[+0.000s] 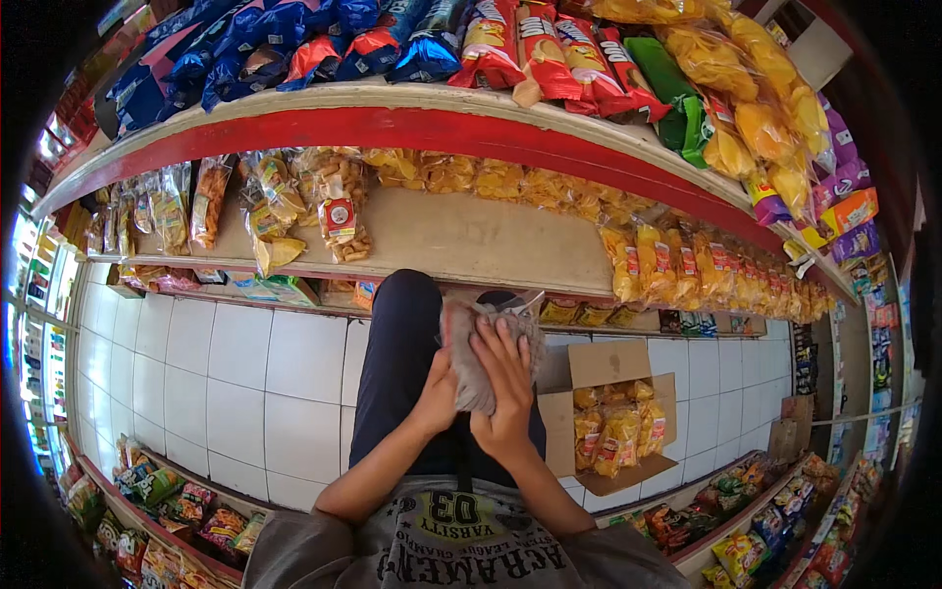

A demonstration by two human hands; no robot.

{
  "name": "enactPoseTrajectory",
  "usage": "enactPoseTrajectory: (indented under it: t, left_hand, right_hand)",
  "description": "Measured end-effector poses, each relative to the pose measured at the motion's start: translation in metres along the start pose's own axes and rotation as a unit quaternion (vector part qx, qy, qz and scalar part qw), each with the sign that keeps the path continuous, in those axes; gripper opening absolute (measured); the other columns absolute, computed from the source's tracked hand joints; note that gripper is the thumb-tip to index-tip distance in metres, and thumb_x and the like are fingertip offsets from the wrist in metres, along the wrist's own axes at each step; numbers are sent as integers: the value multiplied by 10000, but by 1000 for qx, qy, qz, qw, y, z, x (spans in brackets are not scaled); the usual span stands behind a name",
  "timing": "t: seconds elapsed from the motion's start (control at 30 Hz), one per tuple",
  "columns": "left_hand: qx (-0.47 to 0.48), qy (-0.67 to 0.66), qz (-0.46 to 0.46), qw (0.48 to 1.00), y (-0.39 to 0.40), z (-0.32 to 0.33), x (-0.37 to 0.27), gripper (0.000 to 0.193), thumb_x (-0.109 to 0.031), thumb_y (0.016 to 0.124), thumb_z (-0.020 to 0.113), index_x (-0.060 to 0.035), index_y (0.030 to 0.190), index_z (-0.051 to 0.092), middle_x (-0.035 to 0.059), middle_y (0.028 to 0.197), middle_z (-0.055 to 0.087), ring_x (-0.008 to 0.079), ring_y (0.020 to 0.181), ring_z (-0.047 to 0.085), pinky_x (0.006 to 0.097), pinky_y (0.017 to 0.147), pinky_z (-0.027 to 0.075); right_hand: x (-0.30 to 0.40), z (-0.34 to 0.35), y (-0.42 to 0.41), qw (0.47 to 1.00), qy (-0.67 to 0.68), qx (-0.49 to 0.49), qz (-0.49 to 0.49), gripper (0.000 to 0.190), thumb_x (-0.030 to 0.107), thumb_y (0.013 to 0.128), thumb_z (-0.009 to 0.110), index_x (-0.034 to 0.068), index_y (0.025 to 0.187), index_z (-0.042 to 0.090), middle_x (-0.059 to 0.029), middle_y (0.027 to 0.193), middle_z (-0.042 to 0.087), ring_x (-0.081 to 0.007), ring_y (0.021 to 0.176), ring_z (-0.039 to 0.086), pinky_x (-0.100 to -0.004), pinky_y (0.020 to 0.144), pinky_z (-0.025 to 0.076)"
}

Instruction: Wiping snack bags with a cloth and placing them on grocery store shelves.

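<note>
A grey cloth (471, 361) is held over my lap, between my knees and in front of the shelf. My left hand (436, 397) grips its left edge, thumb up along the side and fingers hidden beneath. My right hand (506, 375) lies flat over the cloth with its fingers spread, pressing on it. Crinkled clear plastic (531, 303) shows past the right fingertips, apparently a packet under the cloth; its contents are hidden. Beyond my knees stretches a bare part of the middle shelf (478, 232), with bagged yellow chips (662, 258) lined up to its right.
An open cardboard box (609, 362) with bagged chips stands on the white tiles (239, 353) to my right. The upper shelf's red edge (383, 129) juts out above, carrying snack packs (541, 55). Bagged snacks (342, 213) stand left on the middle shelf. Low snack racks (199, 515) lie behind me.
</note>
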State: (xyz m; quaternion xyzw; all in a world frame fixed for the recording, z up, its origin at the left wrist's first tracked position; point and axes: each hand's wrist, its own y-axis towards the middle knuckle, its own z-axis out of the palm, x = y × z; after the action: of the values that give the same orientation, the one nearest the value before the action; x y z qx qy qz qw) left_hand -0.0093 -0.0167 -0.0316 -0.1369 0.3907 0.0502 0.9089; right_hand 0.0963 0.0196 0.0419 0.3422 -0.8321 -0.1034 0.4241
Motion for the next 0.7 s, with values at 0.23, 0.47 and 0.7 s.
enactPoseTrajectory:
  t: [0.23,0.47,0.7]
  left_hand:
    - [76,208,48,974,-1,34,-44,361,-254,996,409,-1,1210,554,35,1068,593,77,961,502,243,857,397]
    - [27,175,87,980,-5,3,1,386,-191,1000,372,49,1291,455,124,1228,546,149,1120,476,280,970,360]
    - [69,336,-1,939,-4,25,-32,374,-129,975,404,50,1302,431,173,1260,508,245,1181,461,320,1028,324]
  right_hand:
    - [-56,-12,29,957,166,-46,235,412,69,837,502,-24,1237,529,-207,1315,504,-301,1260,441,-377,1033,337]
    - [16,0,0,999,-27,15,-14,498,-13,765,450,-24,1259,510,-188,1326,497,-351,1316,381,-476,1083,255]
    - [-39,4,20,959,195,-50,201,538,-29,741,436,-22,1276,496,-210,1314,507,-368,1340,340,-459,1110,191]
